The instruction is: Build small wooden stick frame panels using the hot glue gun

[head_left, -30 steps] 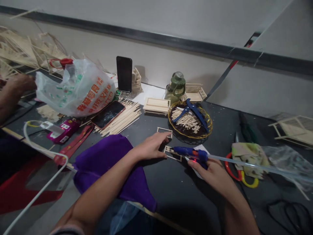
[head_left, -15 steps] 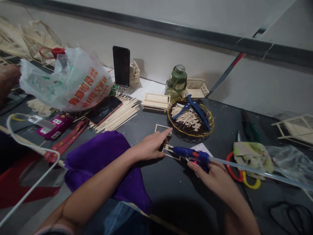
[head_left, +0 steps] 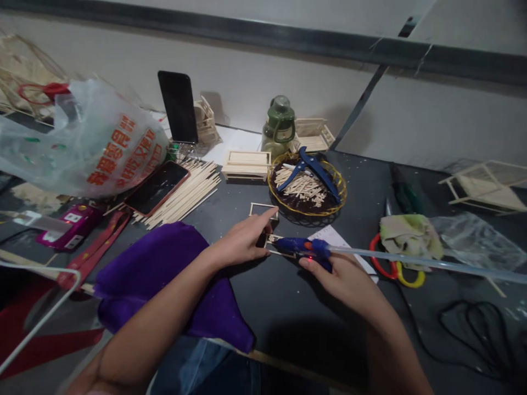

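My right hand [head_left: 346, 280] grips a blue hot glue gun [head_left: 302, 246], its thumb near a small red light. A long clear glue stick [head_left: 395, 256] runs out of the gun's back to the right. The nozzle meets a small frame of thin wooden sticks [head_left: 282, 253] lying on the dark table. With thumb and fingers, my left hand [head_left: 242, 240] pinches this frame from the left, index finger stretched forward. The hand covers part of the frame, and any glue at the tip is too small to make out.
A yellow-rimmed basket [head_left: 343, 200] holds stick pieces and blue cutters [head_left: 317, 170]. Long sticks [head_left: 185, 192] lie under a phone [head_left: 156, 187]. Around them are a plastic bag [head_left: 119, 142], green bottle [head_left: 280, 126], purple cloth [head_left: 164, 274], scissors [head_left: 409, 276] and a black cable [head_left: 473, 329].
The view has turned to the right, so the table's things sit further left. A person's hand at the left edge is out of sight. The glue gun's nozzle stays at the stick frame.
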Available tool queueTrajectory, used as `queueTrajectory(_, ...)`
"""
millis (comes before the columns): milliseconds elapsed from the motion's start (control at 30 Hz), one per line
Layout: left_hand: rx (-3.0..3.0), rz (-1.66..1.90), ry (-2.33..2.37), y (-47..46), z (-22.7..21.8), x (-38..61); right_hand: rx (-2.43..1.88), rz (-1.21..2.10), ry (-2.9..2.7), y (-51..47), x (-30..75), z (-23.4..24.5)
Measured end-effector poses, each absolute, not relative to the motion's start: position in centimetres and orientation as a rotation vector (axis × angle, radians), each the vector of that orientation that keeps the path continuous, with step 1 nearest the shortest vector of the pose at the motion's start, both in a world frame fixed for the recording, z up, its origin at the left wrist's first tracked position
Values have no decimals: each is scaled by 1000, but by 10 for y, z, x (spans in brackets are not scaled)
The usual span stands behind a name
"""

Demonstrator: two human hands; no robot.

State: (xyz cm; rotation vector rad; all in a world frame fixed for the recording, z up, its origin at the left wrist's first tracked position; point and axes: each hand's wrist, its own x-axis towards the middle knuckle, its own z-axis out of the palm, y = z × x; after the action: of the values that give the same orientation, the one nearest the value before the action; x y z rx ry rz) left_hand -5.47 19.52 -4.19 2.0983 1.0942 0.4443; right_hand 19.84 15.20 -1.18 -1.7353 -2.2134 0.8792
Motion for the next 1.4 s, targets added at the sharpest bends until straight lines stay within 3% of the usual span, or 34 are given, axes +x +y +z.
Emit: queueTrajectory(1400, 2108, 440, 1070, 195, -42, -55, -1723, 811, -2265, 153, 195, -16)
